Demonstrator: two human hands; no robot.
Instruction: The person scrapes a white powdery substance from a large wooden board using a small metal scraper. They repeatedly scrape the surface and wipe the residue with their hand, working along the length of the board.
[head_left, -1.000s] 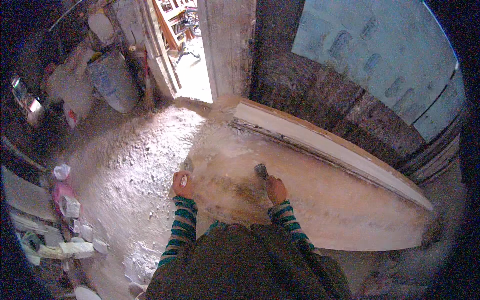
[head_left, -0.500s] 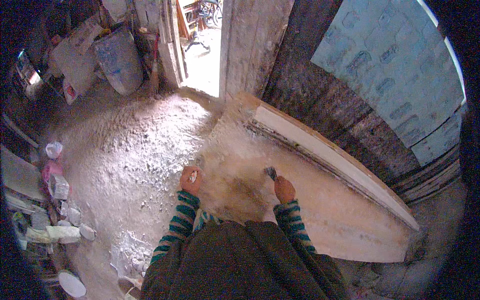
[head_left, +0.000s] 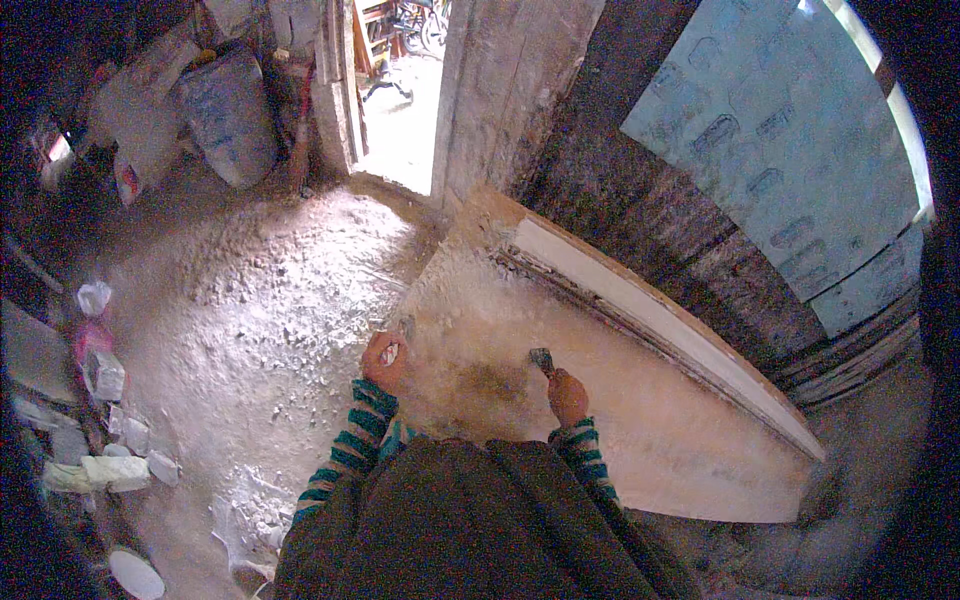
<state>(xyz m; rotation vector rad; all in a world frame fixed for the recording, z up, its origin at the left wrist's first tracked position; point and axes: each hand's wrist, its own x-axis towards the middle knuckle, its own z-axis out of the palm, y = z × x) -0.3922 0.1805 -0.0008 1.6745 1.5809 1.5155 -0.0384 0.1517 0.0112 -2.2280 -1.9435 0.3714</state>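
Observation:
My right hand (head_left: 568, 397) is closed round the handle of a small brush (head_left: 541, 358). The dark head points up and left, over the dusty pale board (head_left: 690, 440). At the board's left edge, my left hand (head_left: 383, 360) is closed on a small whitish object (head_left: 390, 353), mostly hidden by the fingers; its kind is unclear. Between the two hands, a darker brown patch (head_left: 490, 385) marks the board. Both forearms wear striped sleeves, and a dark garment covers the lower middle of the view.
A long white-faced ledge (head_left: 640, 290) runs along the board's far right side. Rough, powder-covered ground (head_left: 250, 300) lies to the left. White blocks and containers (head_left: 115, 473) line the left side. A bright doorway (head_left: 400, 130) opens ahead, near a large sack (head_left: 228, 120).
My right hand has shifted slightly down, and the brush head has swung a little lower. My left hand stays at the board's edge. The whole view has shifted slightly.

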